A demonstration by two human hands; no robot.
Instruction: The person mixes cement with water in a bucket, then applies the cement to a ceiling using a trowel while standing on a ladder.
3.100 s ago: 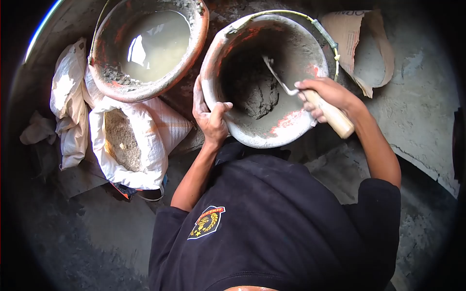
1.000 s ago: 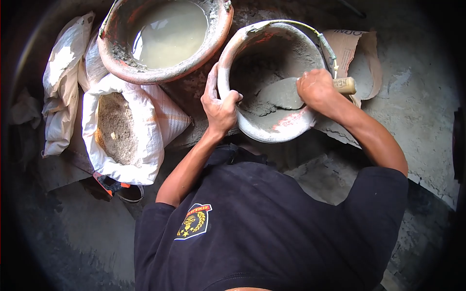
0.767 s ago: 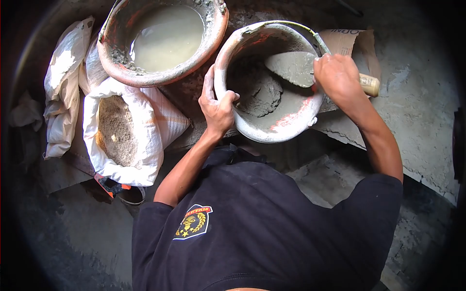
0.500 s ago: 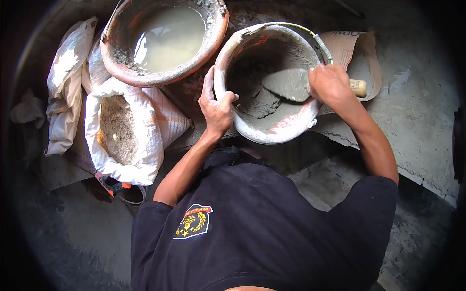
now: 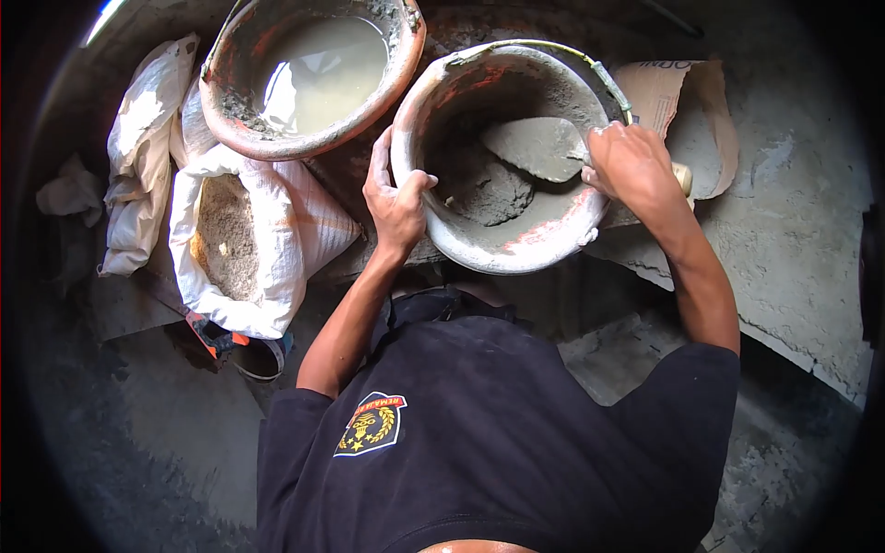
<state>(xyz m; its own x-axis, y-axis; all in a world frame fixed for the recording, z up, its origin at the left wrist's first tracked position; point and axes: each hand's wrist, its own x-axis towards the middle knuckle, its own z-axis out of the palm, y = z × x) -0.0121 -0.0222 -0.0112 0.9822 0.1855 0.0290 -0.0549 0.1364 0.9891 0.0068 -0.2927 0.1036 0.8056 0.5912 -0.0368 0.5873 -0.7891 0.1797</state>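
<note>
My right hand point(image 5: 636, 170) encloses the handle point(image 5: 683, 178) of the trowel point(image 5: 539, 149), my left hand point(image 5: 396, 207) clasps the bucket point(image 5: 502, 262) rim: sound holds for probably heavy, pasty mortar point(image 5: 500, 195).

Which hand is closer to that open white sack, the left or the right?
The left. The left hand holds the bucket on the side facing the open white sack; the right hand, holding a trowel, is at the bucket's far side.

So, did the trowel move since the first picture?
Yes, the trowel has moved: its handle is now farther up and right, nearer the torn paper bag.
</note>
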